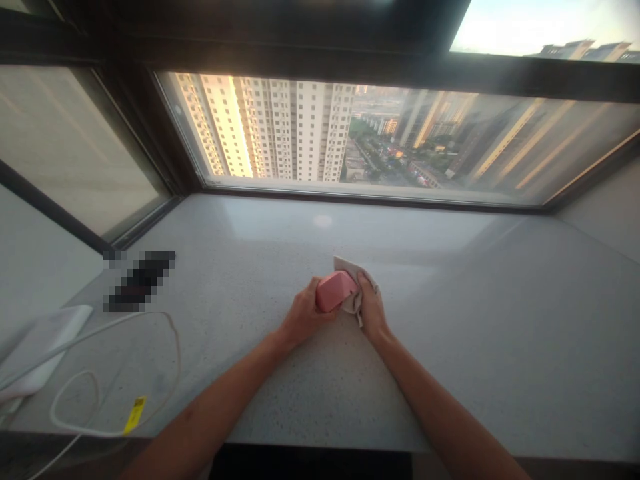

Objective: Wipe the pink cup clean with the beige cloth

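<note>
Over the middle of the grey speckled windowsill, my left hand is closed around a small pink box-like object. What kind of object it is, I cannot tell. A light beige cloth is bunched in my right hand, whose thumb presses on it. The cloth touches the right end of the pink object, where a small dark spot shows. Part of the cloth is hidden behind the right hand and the object.
To the left lie a pixelated dark object, a white flat device and a looped white cable with a yellow tag. A dark-framed window borders the sill's far side, with tall buildings outside.
</note>
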Tool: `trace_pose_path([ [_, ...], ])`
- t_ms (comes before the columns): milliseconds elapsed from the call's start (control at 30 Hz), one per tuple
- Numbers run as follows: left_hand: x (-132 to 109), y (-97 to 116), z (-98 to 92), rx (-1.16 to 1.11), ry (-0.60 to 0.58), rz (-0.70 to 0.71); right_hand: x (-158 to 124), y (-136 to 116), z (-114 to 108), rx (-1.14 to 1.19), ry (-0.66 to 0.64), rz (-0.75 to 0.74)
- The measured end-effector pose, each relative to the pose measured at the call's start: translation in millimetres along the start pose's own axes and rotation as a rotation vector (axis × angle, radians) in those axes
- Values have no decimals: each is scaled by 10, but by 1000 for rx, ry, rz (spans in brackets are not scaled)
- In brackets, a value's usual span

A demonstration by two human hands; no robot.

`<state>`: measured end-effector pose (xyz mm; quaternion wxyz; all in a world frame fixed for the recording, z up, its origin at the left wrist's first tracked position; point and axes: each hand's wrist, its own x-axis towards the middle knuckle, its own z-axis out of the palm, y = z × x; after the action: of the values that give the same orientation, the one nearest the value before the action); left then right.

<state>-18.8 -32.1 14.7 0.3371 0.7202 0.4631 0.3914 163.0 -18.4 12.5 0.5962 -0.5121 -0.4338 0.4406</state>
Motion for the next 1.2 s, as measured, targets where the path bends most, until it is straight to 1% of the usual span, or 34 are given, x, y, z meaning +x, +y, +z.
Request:
trace_pose_path([
  [33,4,-15,13,-35,-30,17,-24,-46,4,-27,-2,-107],
  [100,18,-45,44,-58,-63,48,-81,-180,-5,-169,-38,-406],
  [167,37,-71,67,-24,-57,65,-130,-322,-42,-369,-116,-669],
  [200,44,-80,71,-6,-43,65,-149,-380,-66,-464,-158,-760],
  [300,45,-81,50,-35,-30,37,-182,-469,-121,-656,-328,-933],
  [367,30,-53,22,-43,-40,11,-176,-458,-123,-674,-445,-994],
  [400,22,-29,10,-24,-37,3,-162,-434,-113,-644,-470,-993],
  [433,14,-2,2,5,-24,-1,-141,-400,-96,-588,-457,-955],
  [467,8,27,-3,38,-1,0,-117,-359,-75,-508,-404,-872],
  [567,5,86,2,95,58,25,-63,-236,-5,-232,-110,-469],
  [600,6,86,7,101,63,35,-67,-210,14,-181,-32,-370],
  [633,6,75,12,104,61,41,-85,-197,29,-167,12,-336],
  [667,6,54,15,104,58,44,-116,-198,38,-195,11,-373],
  [700,3,27,16,98,54,42,-155,-211,41,-258,-30,-471],
  [800,-10,-44,11,48,32,24,-256,-283,33,-498,-273,-852],
  [833,-14,-51,7,33,32,20,-267,-302,28,-543,-324,-927],
  [867,-16,-47,3,26,37,18,-263,-311,27,-557,-348,-955],
  [900,-16,-34,-3,25,50,14,-246,-310,29,-533,-333,-936],
  [933,-14,-14,-9,25,68,8,-220,-300,36,-476,-294,-877],
  [1000,-3,29,-27,-9,107,-16,-163,-255,66,-308,-197,-691],
  [1067,14,51,-50,-123,143,-48,-132,-196,113,-138,-122,-509],
  [1100,22,49,-61,-199,163,-64,-131,-167,140,-77,-96,-451],
  [1133,30,40,-68,-275,184,-79,-141,-140,168,-38,-79,-416],
  [1200,45,7,-68,-417,222,-114,-182,-98,227,-8,-51,-397],
])
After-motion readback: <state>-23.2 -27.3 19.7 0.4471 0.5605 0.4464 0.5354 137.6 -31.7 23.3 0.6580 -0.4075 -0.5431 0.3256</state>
